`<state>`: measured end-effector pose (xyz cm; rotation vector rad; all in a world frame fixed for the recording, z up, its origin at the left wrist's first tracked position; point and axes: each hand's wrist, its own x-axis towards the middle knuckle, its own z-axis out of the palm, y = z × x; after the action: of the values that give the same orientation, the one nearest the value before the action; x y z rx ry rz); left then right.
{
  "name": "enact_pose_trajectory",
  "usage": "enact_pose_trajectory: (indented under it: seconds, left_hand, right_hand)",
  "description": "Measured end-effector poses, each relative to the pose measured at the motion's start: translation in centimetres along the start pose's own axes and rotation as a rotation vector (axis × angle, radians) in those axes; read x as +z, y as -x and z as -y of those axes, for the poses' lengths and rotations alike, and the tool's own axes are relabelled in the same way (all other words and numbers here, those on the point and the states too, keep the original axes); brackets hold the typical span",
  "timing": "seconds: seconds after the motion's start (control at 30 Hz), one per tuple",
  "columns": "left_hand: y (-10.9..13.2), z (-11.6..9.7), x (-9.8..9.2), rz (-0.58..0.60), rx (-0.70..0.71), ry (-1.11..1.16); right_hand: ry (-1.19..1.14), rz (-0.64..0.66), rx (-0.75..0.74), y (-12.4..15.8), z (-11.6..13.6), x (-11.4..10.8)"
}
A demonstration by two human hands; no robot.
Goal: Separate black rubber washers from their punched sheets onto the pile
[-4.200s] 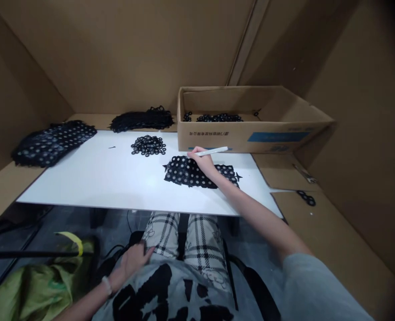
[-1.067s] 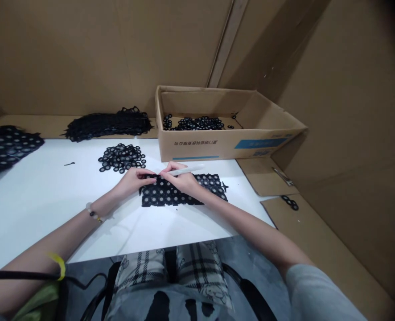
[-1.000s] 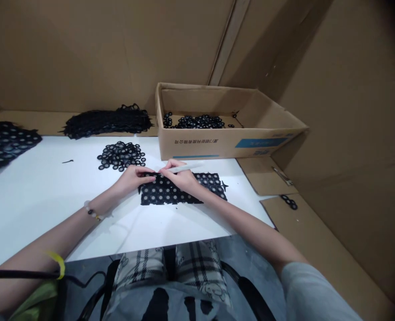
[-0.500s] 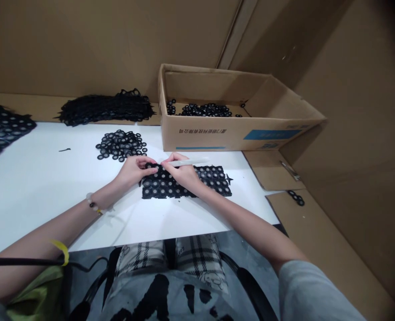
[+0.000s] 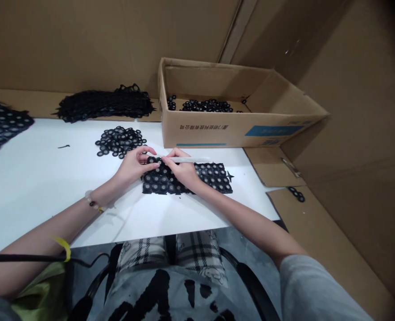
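Observation:
A black sheet of joined rings with pale centres (image 5: 214,176) lies flat on the white table, its far left corner slightly raised. My left hand (image 5: 135,165) grips that corner, thumb on top and some fingers tucked behind, the index finger arched above. A slim white pen-like tool (image 5: 194,159) is pinched in my right hand (image 5: 184,171), its tip pointing left towards the left fingertips. What the tip touches is too small to make out. The right hand and wrist cover the middle of the sheet.
Loose black rings (image 5: 120,141) are heaped behind my left hand. A cardboard box (image 5: 204,129) with more rings stands at the back. Stacked black sheets (image 5: 104,104) lie back left, another patterned pile (image 5: 3,125) at far left. A few joined rings (image 5: 296,194) lie on cardboard at right.
My left index finger has lifted and arched away from the thumb. The white tool has turned nearly level. The whole view has shifted slightly upward.

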<state>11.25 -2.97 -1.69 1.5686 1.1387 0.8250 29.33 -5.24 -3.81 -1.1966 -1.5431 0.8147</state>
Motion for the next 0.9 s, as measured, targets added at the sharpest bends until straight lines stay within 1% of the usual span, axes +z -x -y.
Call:
enact_pose_trajectory:
  seconds: [0.07, 0.13, 0.23, 0.33, 0.43, 0.53, 0.67, 0.9]
  left_hand:
    - [-0.2, 0.4, -0.5, 0.012, -0.050, -0.051]
    - [-0.5, 0.9, -0.9, 0.017, -0.081, -0.046]
    - [-0.6, 1.1, -1.1, 0.009, -0.061, -0.034]
    - [-0.2, 0.7, -0.8, 0.011, -0.033, -0.067]
    - [0.2, 0.3, -0.5, -0.004, -0.016, -0.094]
    - [0.3, 0.2, -0.3, -0.026, -0.010, -0.046]
    - [0.5, -0.1, -0.1, -0.039, -0.047, 0.070]
    - [0.7, -0.7, 0.1, -0.101, 0.003, 0.044]
  right_hand:
    - [-0.005, -0.015, 0.000, -0.1, 0.1, -0.4]
    - [-0.016, -0.032, 0.021, -0.3, 0.2, -0.7]
    - [-0.110, -0.016, 0.023, -0.4, 0.6, -0.9]
    - [-0.149, 0.025, -0.004, -0.3, 0.8, -0.7]
    - [-0.056, 0.009, -0.017, -0.3, 0.7, -0.5]
    - [-0.023, -0.001, -0.018, -0.3, 0.4, -0.5]
    - [-0.060, 0.007, -0.014, -0.3, 0.2, -0.6]
    - [-0.093, -0.001, 0.004, 0.1, 0.2, 0.2]
